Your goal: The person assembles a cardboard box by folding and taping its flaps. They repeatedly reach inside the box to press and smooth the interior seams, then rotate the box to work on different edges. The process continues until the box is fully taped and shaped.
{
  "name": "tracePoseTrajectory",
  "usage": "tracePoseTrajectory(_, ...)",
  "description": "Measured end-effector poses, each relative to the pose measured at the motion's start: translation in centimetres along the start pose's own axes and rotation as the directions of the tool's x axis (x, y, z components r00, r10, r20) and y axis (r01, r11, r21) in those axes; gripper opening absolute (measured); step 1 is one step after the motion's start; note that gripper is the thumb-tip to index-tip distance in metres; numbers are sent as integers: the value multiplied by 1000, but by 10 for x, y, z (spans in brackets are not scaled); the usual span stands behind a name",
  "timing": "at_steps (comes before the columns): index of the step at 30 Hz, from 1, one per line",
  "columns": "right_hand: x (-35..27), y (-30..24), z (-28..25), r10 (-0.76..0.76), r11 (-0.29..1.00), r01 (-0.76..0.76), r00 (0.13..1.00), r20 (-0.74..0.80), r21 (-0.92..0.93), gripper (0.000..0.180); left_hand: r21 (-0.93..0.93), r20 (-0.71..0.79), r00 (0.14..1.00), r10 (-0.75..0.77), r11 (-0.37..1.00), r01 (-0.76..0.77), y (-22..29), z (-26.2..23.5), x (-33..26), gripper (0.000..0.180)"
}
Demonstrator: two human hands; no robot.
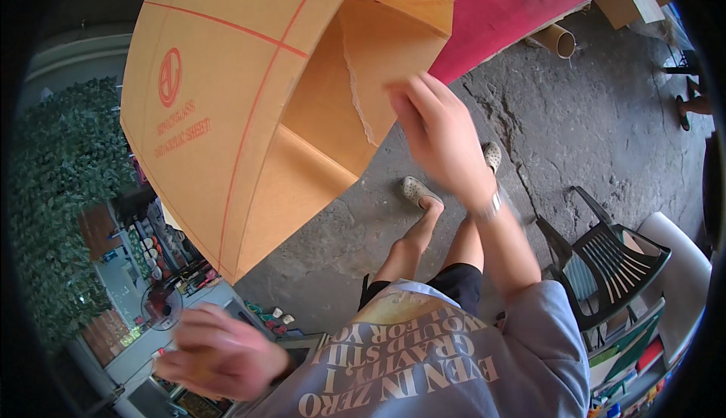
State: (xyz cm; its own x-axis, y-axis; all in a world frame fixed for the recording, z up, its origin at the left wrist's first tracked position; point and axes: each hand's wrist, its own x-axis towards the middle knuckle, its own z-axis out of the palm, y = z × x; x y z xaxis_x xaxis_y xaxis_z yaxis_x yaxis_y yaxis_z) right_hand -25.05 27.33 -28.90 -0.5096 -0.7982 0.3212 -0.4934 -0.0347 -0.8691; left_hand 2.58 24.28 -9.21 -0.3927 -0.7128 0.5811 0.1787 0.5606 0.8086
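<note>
A large open-sided box of brown paper-covered sheet (pixel 219 62), with red lines and a red round mark, stands in front of me on a red-covered surface (pixel 514 2). A ragged tear line (pixel 353 77) runs down the paper on its inner panel. My right hand (pixel 442 134) hovers at the box's open right side, its fingers curled together and slightly smeared; whether anything is pinched in them is hidden. My left hand (pixel 223 351) is low on the left, apart from the box's lower corner. Motion blurs its bent fingers.
A black slatted chair (pixel 612 263) stands on the cracked concrete floor (pixel 597 130) to the right. A cardboard tube (pixel 558 41) lies at the far right. On the left are a fan (pixel 162 304), a cluttered shelf and green foliage (pixel 60 191).
</note>
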Motion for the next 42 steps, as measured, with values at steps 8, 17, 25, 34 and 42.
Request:
tracePoseTrajectory(8, 136, 101, 125, -27, 782, 118, 987, 156, -612, 39, 339, 204, 978, -42, 940, -30, -70, 8, 105, 58)
tracePoseTrajectory(17, 168, 134, 147, -16, 724, 152, 979, 204, -673, 22, 287, 38, 998, -45, 957, 32, -83, 21, 97, 46)
tracePoseTrajectory(25, 156, 158, 152, -351, 790, 268, 935, -48, -552, 11, 290, 25, 999, -31, 957, 22, -84, 25, 95, 41)
tracePoseTrajectory(34, 163, 153, 148, -188, 773, 212, 977, 104, -598, 10, 267, 37, 999, -32, 963, 21, -86, 25, 96, 39)
tracePoseTrajectory(42, 164, 151, 148, -286, 774, 251, 958, 32, -582, 10, 315, 17, 999, -29, 949, 23, -85, 27, 95, 43)
